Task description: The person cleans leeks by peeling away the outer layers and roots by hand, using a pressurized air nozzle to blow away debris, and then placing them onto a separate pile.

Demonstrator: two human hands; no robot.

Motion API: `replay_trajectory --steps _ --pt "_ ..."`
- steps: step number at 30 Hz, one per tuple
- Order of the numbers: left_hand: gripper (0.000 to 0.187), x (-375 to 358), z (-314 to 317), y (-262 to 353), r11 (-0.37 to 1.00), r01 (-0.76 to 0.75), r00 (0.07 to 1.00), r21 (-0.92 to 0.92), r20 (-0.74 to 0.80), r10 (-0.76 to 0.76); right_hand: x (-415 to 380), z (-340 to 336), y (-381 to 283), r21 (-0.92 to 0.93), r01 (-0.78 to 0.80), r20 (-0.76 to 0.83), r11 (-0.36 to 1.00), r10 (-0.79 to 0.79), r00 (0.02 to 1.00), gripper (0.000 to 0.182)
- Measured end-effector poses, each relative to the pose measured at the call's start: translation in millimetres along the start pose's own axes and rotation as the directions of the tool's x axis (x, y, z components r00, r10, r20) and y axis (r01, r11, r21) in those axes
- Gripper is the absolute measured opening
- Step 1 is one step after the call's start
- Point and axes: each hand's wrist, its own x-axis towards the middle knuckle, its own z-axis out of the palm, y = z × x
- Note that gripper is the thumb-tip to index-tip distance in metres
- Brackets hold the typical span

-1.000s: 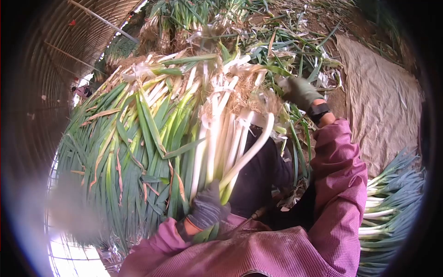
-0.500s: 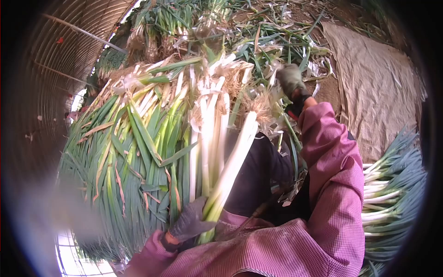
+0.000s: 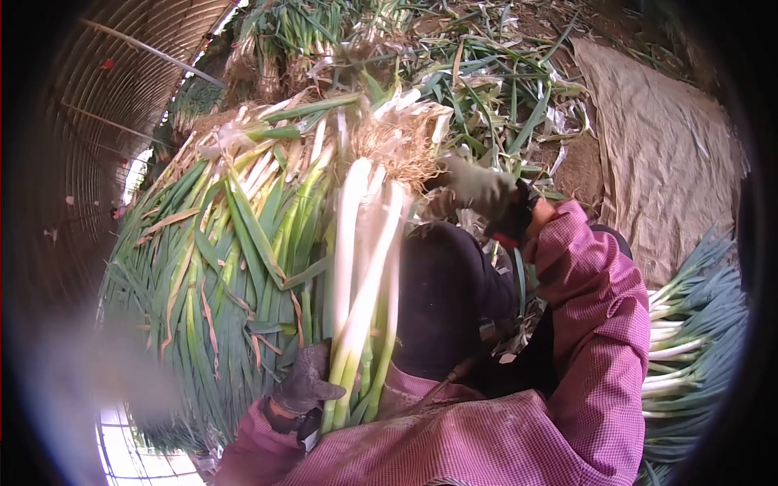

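Note:
My left hand [image 3: 309,382], in a grey glove, grips several Welsh onions [image 3: 361,316] low down, where white stalk turns to green leaf. Their white stalks rise away from me in front of my dark-trousered knee, ending in brown, stringy roots [image 3: 401,150]. My right hand [image 3: 478,188], in a pale, dirty glove, reaches in from the right, its fingers close beside the roots. Motion blurs those fingers, so their grip cannot be made out. Left of the held stalks lies a broad heap of Welsh onions [image 3: 203,267] with long green leaves.
Stripped leaves [image 3: 486,89] litter the ground beyond my hands. A tan cloth sheet [image 3: 660,154] is spread at the right. Below it lies a row of cleaned Welsh onions [image 3: 677,348]. More bundles [image 3: 284,40] stand at the back, beside the curved ribbed wall [image 3: 97,105].
My right hand has swung leftward and nearer, from above the leaf litter to the roots. The held onions have tipped left and more upright, with my left hand shifting slightly left.

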Motion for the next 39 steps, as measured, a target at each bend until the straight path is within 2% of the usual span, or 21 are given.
replay_trajectory --steps 3,6,8,10,12,14,15,18,19,20,22,24,25,26,28,30,33,36,37,38,39 --pt "0.082 4.3 0.8 -1.0 0.999 0.030 0.996 0.011 0.081 -0.030 -1.8 26.6 4.0 0.054 0.088 -0.041 0.995 -0.086 0.995 0.037" --pt "0.084 -3.5 -3.1 -4.5 1.000 0.022 0.999 0.020 0.039 -0.023 17.5 8.6 30.8 -0.367 0.006 -0.218 0.930 -0.092 0.972 0.018" --pt "0.078 -8.6 -2.9 -3.8 1.000 0.013 0.999 -0.017 -0.032 -0.013 31.9 -26.2 53.5 -0.790 -0.027 -0.135 0.612 -0.131 0.982 0.007" --pt "0.066 -12.6 0.6 -5.3 0.995 -0.004 0.993 -0.102 -0.121 -0.008 30.2 -50.5 64.4 -0.952 0.016 -0.026 0.305 -0.134 0.991 0.011" --pt "0.069 -12.9 -1.9 -7.4 0.991 0.022 0.996 -0.130 -0.078 -0.032 13.3 -49.9 47.8 -0.885 -0.154 -0.210 0.440 -0.081 0.974 0.015" --pt "0.070 -11.6 3.7 -7.7 0.988 0.045 0.997 -0.149 -0.051 -0.053 6.9 -27.2 27.2 -0.385 -0.296 -0.610 0.874 0.000 0.793 0.013" --pt "0.075 -13.4 4.4 -10.1 0.999 0.047 0.999 -0.009 -0.014 -0.047 5.6 -20.0 20.6 -0.053 -0.254 -0.742 0.966 0.132 0.657 0.012" --pt "0.064 -22.1 22.2 -6.1 0.992 0.105 0.992 -0.069 -0.061 -0.109 2.8 -38.0 34.4 -0.122 -0.309 -0.859 0.943 0.056 0.509 0.007" --pt "0.061 -27.0 19.3 -12.6 0.997 0.075 0.994 -0.015 -0.078 -0.076 5.7 -79.8 97.7 0.171 0.065 -0.828 0.983 0.108 0.550 0.004" --pt "0.059 -34.3 13.4 -23.9 0.998 0.043 0.995 0.042 -0.093 -0.039 -8.3 -88.0 76.3 0.203 0.034 -0.873 0.979 0.165 0.459 0.003" --pt "0.053 -32.7 3.5 -30.9 1.000 0.027 0.993 0.011 -0.116 -0.026 -6.0 -99.0 65.1 0.198 -0.056 -0.861 0.979 0.201 0.467 0.004" --pt "0.048 -22.0 -4.4 -29.1 0.985 0.050 0.988 -0.168 -0.137 -0.074 -2.7 -64.2 35.7 0.395 0.105 -0.699 0.913 0.224 0.679 0.007" --pt "0.045 -8.7 -9.6 -26.5 0.989 -0.011 0.995 -0.150 -0.097 -0.004 -1.7 -37.0 7.7 0.315 -0.001 -0.649 0.949 0.216 0.730 0.009" --pt "0.052 0.5 -1.6 -8.3 0.995 0.025 0.990 -0.100 -0.137 -0.038 5.1 -30.7 23.5 0.409 0.114 -0.531 0.905 0.134 0.836 0.009" --pt "0.066 29.7 -5.1 -6.8 0.957 0.040 0.998 -0.287 0.053 -0.025 2.4 -0.8 -14.0 0.307 0.076 -0.534 0.949 0.106 0.839 0.010" --pt "0.077 49.9 -4.8 -9.1 0.952 0.094 0.967 -0.291 0.255 -0.018 9.3 2.9 3.1 -0.169 0.212 -0.456 0.962 -0.267 0.849 0.005" --pt "0.068 75.9 10.2 -15.1 0.921 0.153 0.925 -0.359 0.380 -0.006 11.2 12.9 10.9 -0.125 0.167 -0.464 0.978 -0.206 0.862 0.006" --pt "0.058 84.4 20.9 -1.2 0.972 0.233 0.953 0.040 0.187 -0.236 5.2 -5.6 -26.0 -0.701 -0.326 -0.487 0.634 -0.093 0.868 0.009" --pt "0.045 80.5 26.3 1.6 0.977 0.200 0.964 0.076 0.163 -0.210 7.9 -17.7 -6.8 -0.505 -0.338 -0.691 0.795 -0.137 0.710 0.013" --pt "0.045 74.2 28.4 1.7 0.979 0.190 0.968 0.070 0.151 -0.199 16.0 -44.7 20.7 -0.207 -0.355 -0.820 0.912 0.036 0.571 0.015" --pt "0.045 65.5 29.0 -0.2 0.981 0.183 0.971 0.071 0.141 -0.191 6.5 -67.4 32.7 -0.330 -0.302 -0.849 0.894 -0.142 0.509 0.019"
